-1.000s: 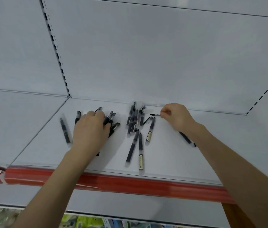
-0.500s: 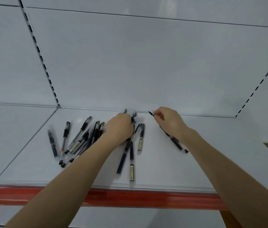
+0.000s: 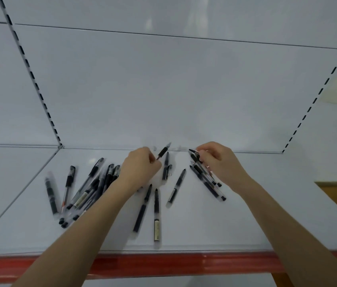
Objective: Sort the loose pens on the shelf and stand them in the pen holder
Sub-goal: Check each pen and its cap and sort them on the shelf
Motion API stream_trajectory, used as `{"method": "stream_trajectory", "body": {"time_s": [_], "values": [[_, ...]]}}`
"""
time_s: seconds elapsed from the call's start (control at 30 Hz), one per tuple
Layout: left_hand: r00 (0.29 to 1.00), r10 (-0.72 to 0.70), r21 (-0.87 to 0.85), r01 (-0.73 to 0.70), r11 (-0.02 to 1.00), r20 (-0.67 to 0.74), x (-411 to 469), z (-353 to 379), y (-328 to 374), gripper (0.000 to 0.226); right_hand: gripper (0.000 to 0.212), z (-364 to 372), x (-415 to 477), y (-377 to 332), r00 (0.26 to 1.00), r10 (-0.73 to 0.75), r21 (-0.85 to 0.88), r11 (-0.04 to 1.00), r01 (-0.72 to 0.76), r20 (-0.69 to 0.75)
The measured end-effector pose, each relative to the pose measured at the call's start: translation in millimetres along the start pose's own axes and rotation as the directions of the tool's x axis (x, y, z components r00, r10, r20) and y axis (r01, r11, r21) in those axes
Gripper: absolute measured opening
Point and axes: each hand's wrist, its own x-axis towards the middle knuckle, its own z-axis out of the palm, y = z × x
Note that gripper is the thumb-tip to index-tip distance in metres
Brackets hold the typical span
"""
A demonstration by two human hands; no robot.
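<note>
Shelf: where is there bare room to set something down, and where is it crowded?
Bare: the shelf's right end beyond the right hand, and the front-left corner between pen heap and red edge. Crowded: that heap, the loose pens between the forearms, the bundle in the right hand.

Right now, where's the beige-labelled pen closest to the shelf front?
Head view, centre: the beige-labelled pen lies just right of a dark pen, its label end near the red shelf edge.

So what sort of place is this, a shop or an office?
Most likely a shop, perhaps a stationery aisle. The white shelf has a red strip along its front edge, the back panel carries slotted uprights for adjustable shelving, and many loose pens lie scattered on it.
</note>
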Motion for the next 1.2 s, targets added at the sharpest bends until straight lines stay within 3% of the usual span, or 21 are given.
{"method": "stream_trajectory", "body": {"time_s": [0.1, 0.17, 0.33, 0.8, 1.0, 1.2], "values": [[0.998, 0.011, -0.318, -0.029, 0.947, -0.058, -23, -16, 2, 0.006, 0.016, -5, -2, -15, 1.0, -0.006, 0.19, 0.982, 0.002, 0.023], [0.993, 0.047, -0.382, -0.084, 0.92, -0.104, -39, -26, 2, 0.01, 0.016, -7, -3, -25, 0.998, -0.03, 0.234, 0.972, 0.015, 0.058], [0.973, 0.157, -0.322, -0.206, 0.924, -0.171, -65, -47, -2, 0.022, 0.017, -9, -5, -49, 0.99, -0.126, 0.235, 0.966, 0.106, 0.07], [0.964, 0.207, -0.302, -0.25, 0.92, -0.167, -83, -55, -3, 0.025, 0.02, 6, -23, -77, 0.945, -0.228, 0.187, 0.965, 0.186, 0.235], [0.944, 0.243, -0.33, -0.308, 0.892, -0.225, -88, -52, 4, 0.026, 0.015, 18, -27, -78, 0.968, -0.23, 0.329, 0.926, 0.185, 0.103], [0.928, 0.226, -0.358, -0.327, 0.875, -0.297, -92, -45, 1, 0.033, 0.019, 32, -30, -75, 0.95, -0.304, 0.292, 0.917, 0.271, 0.072]]}}
